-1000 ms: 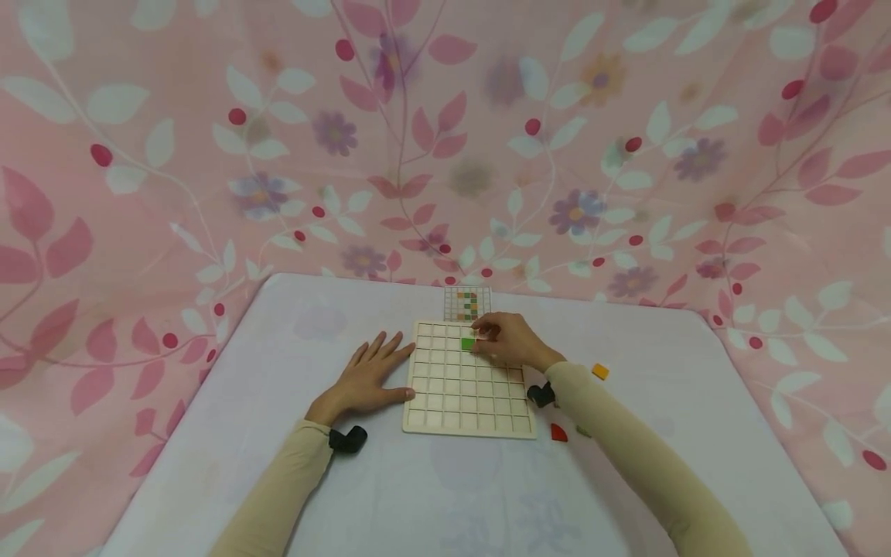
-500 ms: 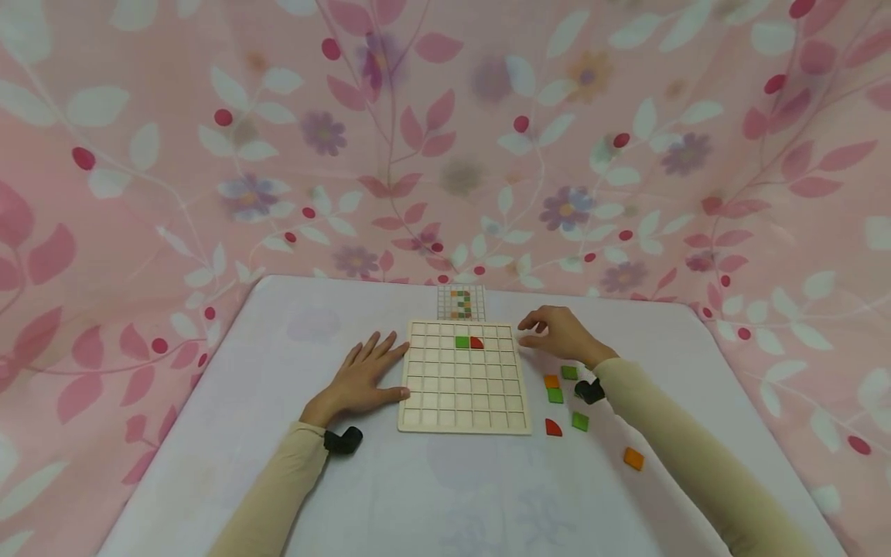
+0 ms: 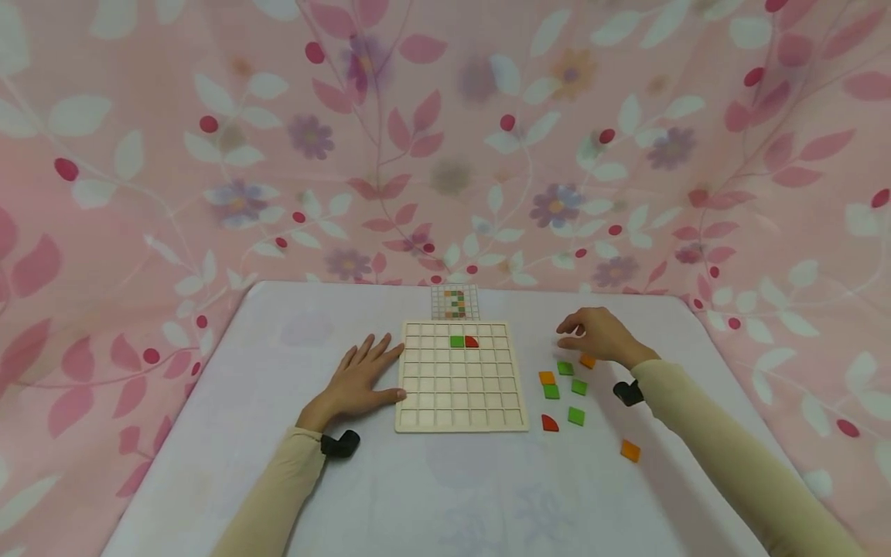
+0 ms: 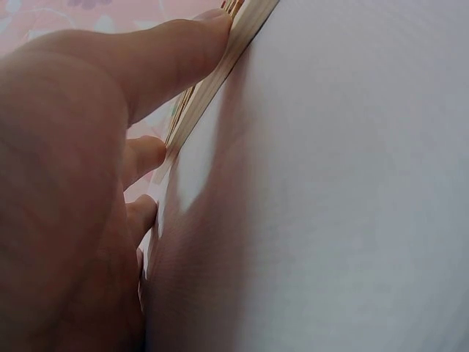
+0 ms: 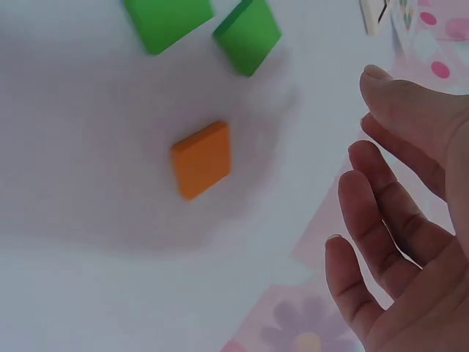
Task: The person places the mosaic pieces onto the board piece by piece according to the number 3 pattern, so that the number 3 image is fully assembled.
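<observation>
A pale wooden grid board point(image 3: 459, 394) lies on the table, holding a green square tile point(image 3: 456, 341) and, right beside it, a red quarter-round tile point(image 3: 472, 342). My left hand point(image 3: 358, 384) rests spread at the board's left side; in the left wrist view its thumb point(image 4: 183, 55) touches the wooden edge. Right of the board, my right hand point(image 3: 600, 334) hovers with loosely bent fingers and nothing between them. Below it are an orange tile point(image 3: 588, 361) and a green tile point(image 3: 565, 368). The right wrist view shows that orange tile point(image 5: 201, 163) apart from the fingers.
A small card point(image 3: 455, 303) with a coloured grid pattern is behind the board. Other loose tiles lie to the right: a red quarter-round point(image 3: 550, 423), an orange square point(image 3: 630, 451) and several green ones point(image 3: 576, 416). A floral cloth point(image 3: 445, 155) hangs behind the table.
My right hand has let go of the red quarter-round tile beside the green one and moved right, off the board to above the loose tiles. My left hand has stayed at the board's edge.
</observation>
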A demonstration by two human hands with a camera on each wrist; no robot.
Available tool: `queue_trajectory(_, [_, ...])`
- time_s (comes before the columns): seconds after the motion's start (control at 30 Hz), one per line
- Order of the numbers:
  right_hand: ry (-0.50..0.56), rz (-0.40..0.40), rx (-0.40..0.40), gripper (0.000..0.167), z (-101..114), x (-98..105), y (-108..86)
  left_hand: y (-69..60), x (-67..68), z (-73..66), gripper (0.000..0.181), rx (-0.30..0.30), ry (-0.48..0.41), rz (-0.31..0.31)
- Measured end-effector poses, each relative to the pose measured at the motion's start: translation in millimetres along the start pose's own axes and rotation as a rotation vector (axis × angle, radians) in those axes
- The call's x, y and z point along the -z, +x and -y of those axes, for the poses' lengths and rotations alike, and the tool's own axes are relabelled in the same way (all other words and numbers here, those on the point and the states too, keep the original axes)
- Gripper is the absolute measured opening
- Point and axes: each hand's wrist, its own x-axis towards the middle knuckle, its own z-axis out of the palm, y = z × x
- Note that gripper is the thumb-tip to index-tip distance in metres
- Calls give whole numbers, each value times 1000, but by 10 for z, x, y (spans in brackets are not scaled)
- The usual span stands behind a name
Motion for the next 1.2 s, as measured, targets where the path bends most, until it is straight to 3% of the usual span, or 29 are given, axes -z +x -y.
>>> queue_trajectory(0.67, [-47,62,-169,36,-504,-105,-354,-7,-13,25,89,1,-1,1])
queue_trajectory(1.0, [-46,26,-131,27,-519,-168,-438,-8,-12,23,89,0,5,-2])
queue_trajectory(1.2, [-135,-3,-99,27,-511,-259,-461,-9,-6,22,90,2,8,6])
